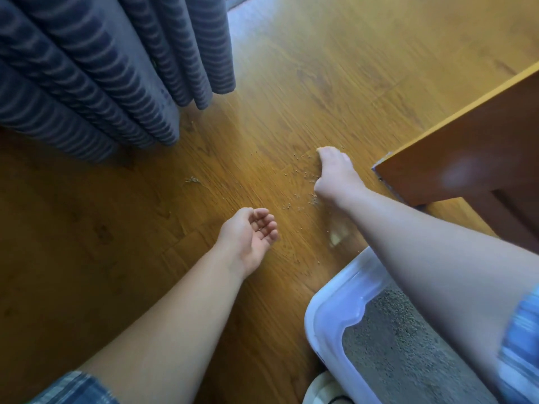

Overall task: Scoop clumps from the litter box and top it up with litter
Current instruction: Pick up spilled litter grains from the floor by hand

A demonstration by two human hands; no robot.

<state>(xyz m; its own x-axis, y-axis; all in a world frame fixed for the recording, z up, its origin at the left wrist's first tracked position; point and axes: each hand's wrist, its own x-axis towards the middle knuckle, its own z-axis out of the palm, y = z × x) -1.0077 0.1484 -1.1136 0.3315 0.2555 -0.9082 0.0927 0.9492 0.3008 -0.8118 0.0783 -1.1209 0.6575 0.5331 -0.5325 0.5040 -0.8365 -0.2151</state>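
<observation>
Several loose litter grains [297, 173] lie scattered on the wooden floor [335, 68]. My right hand [335, 173] reaches out over them with its back up. Its fingers are bunched and curled down to the floor, pinching at grains. My left hand [250, 234] hovers nearer to me, palm up and cupped, fingers loosely curled, with a few specks on its fingers. The white litter box [332, 304] sits at the lower right, and my right forearm crosses over the grey litter [393, 345] inside it.
Blue-grey curtains [96, 71] hang down to the floor at the upper left. A wooden furniture panel [466, 147] juts in from the right, close to my right hand. A pale rounded object [320, 389] shows at the bottom edge beside the box.
</observation>
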